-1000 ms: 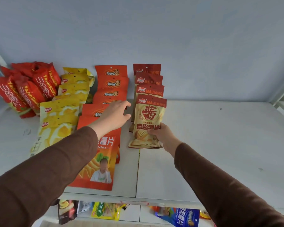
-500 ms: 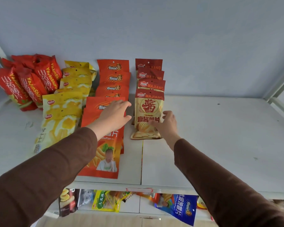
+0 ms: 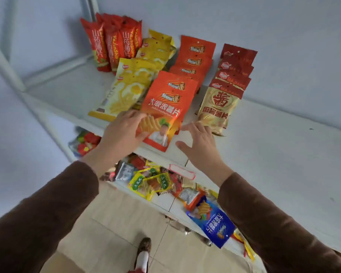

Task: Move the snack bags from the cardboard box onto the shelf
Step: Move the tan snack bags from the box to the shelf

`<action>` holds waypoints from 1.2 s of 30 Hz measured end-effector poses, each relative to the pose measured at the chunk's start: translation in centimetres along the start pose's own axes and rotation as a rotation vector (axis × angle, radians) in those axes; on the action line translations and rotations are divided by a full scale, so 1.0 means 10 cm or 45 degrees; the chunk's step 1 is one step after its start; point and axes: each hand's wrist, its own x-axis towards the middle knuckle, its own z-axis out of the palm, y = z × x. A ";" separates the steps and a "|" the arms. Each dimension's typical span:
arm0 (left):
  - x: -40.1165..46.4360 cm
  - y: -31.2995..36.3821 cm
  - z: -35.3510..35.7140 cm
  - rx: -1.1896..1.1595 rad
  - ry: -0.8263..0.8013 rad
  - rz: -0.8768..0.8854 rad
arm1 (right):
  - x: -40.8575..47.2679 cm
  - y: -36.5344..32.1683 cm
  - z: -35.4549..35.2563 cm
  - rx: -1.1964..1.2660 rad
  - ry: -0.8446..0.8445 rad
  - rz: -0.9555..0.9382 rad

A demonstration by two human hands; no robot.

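Note:
On the white shelf (image 3: pixel 268 154) lie rows of snack bags: red ones (image 3: pixel 110 40) at the back left, yellow ones (image 3: pixel 132 89), orange ones (image 3: pixel 195 56) and beige-and-red ones (image 3: pixel 220 107). The front orange bag (image 3: pixel 165 103) lies at the shelf's front edge. My left hand (image 3: pixel 122 133) holds its lower left corner between fingers and thumb. To the right of that bag's bottom edge hovers my right hand (image 3: pixel 199 142), fingers spread and holding nothing. I cannot make out a cardboard box.
A lower shelf holds a jumble of mixed snack packets (image 3: pixel 156 182) and a blue bag (image 3: pixel 215 223) near its edge. White shelf posts (image 3: pixel 6 64) rise at the left. Beige floor and my shoe (image 3: pixel 144 251) show below. The wall stands close behind the bags.
My left hand slid from the orange bag's top down to its lower left corner. My right hand let go of the beige bag and moved left, open. The view tilted downward.

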 end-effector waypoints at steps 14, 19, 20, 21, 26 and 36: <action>-3.71 -0.90 -0.21 -0.033 -0.094 -0.824 | -1.69 -1.82 1.49 0.047 -0.494 -0.581; -5.06 -1.59 -0.41 -0.062 -0.131 -1.018 | -2.39 -2.83 2.22 0.046 -0.670 -0.664; -5.34 -1.74 -0.42 -0.073 -0.136 -1.047 | -2.53 -3.03 2.37 0.050 -0.705 -0.676; -5.61 -1.89 -0.43 -0.087 -0.139 -1.081 | -2.67 -3.22 2.54 0.048 -0.739 -0.676; -6.68 -2.56 -0.38 -0.188 -0.185 -1.270 | -3.22 -3.95 3.30 0.018 -0.915 -0.639; -7.48 -3.91 0.40 -0.417 -0.399 -1.573 | -3.39 -4.32 5.15 0.073 -1.374 -0.289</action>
